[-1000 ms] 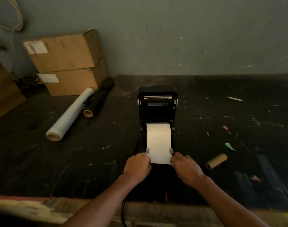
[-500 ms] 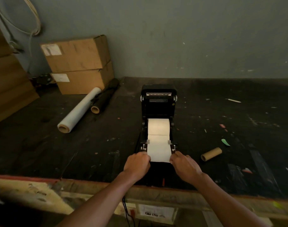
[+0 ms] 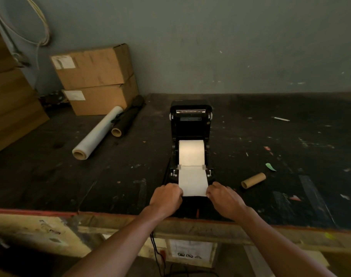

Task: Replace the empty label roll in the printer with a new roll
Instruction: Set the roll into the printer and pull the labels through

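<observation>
A black label printer stands on the dark table with its lid raised at the back. A white label roll sits inside it, and its paper strip runs forward between the two small guides and out over the front. My left hand pinches the strip's left front corner. My right hand pinches the right front corner. An empty cardboard core lies on the table to the right of the printer.
Two stacked cardboard boxes stand at the back left, with a clear film roll and a black roll lying in front of them. The table's front edge runs below my wrists. Cables hang under the table.
The paper strip has come further out over the printer's front between my two hands. The view has shifted back and up, showing more of the table edge.
</observation>
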{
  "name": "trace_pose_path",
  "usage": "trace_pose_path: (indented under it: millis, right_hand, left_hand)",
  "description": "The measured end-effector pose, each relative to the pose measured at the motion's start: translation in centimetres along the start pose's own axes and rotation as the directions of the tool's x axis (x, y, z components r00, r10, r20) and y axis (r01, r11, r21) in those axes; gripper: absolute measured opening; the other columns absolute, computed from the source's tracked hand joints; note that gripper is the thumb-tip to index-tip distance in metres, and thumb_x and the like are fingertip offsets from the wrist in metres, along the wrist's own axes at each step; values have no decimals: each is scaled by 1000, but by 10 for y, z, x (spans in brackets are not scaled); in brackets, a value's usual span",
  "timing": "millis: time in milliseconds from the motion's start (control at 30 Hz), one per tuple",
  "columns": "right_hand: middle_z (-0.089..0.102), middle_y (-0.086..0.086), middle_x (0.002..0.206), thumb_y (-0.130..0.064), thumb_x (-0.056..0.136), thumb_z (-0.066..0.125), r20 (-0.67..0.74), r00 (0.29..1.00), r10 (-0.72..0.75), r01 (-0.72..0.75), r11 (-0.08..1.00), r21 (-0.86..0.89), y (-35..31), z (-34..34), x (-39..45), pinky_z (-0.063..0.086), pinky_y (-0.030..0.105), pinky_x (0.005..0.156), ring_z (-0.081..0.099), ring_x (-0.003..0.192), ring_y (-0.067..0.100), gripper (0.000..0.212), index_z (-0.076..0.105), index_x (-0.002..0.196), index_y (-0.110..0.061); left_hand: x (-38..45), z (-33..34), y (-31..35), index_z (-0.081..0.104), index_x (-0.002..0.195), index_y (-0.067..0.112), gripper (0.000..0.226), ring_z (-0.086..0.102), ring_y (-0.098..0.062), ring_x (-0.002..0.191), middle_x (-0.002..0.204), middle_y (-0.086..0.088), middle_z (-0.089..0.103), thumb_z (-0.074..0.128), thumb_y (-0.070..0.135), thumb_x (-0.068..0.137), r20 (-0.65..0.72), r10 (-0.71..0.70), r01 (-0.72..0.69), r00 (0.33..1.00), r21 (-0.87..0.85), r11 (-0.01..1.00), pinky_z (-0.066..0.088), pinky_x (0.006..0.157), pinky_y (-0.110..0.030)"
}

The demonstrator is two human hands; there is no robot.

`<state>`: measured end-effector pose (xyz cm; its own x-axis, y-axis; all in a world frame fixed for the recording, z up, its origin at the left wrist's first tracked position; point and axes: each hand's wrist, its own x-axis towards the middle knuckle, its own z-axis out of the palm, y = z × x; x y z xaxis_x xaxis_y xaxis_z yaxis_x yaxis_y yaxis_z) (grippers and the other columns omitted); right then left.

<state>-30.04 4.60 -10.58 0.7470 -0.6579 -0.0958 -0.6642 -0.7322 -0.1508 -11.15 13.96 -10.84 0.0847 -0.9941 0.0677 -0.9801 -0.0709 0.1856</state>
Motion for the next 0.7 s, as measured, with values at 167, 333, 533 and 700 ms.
trace_pose_path:
  millis: [167,333,533,700]
  right_hand:
    - [54,4,118,-18,93,51,16,1000,-19,18,999,45,2,2,-2,51,31,85,60,95,15,24,57,116,-17]
    - [55,2,115,-20,93,52,28,1000,-12,10,996,84,3,4,-4,53,31,83,60,91,12,22,58,115,-18]
    - [55,1,115,-21,94,51,58,998,-7,-2,989,148,5,5,-2,50,28,83,58,93,12,21,58,113,-19]
    - [57,-3,107,-29,95,48,97,995,-25,0,970,242,15,-4,4,48,28,87,57,94,7,18,62,104,-22]
  left_hand:
    - [-6,0,0,71,86,12,20,64,-25,81,93,-6,67,51,16,88,10,32,-32,999,-12,999,45,63,-33]
    - [-9,-1,1,71,85,12,20,64,-24,80,92,-6,67,51,15,88,23,46,-46,999,-10,999,48,64,-34]
    - [-7,-2,-1,72,86,13,18,64,-20,80,92,-5,68,54,15,89,50,75,-74,996,-25,997,45,63,-27]
    - [6,-13,-9,72,97,17,20,64,-18,88,100,-1,69,59,30,87,124,128,-121,984,-66,990,51,72,-32]
